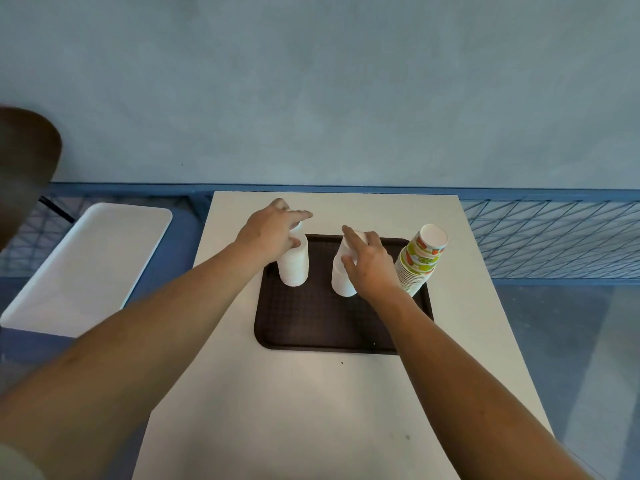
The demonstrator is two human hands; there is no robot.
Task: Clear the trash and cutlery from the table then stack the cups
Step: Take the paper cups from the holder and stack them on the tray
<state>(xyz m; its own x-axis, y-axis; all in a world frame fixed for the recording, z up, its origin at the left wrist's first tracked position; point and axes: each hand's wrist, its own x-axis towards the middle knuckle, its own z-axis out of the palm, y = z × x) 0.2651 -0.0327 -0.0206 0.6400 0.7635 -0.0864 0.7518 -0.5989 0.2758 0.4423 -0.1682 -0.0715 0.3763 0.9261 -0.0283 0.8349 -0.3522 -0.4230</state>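
Three upside-down cup stacks stand on a dark brown tray on the white table. My left hand grips the top of the left white stack, fingers curled round it. Around the upper part of the middle white stack my right hand is wrapped. At the tray's right edge a taller stack of printed cups with green and red fruit patterns leans to the right, untouched. No trash or cutlery shows on the table.
A white tray lies on the blue floor to the left of the table. Blue wire fencing runs behind and to the right. A blurred dark object fills the left edge. A grey wall stands beyond.
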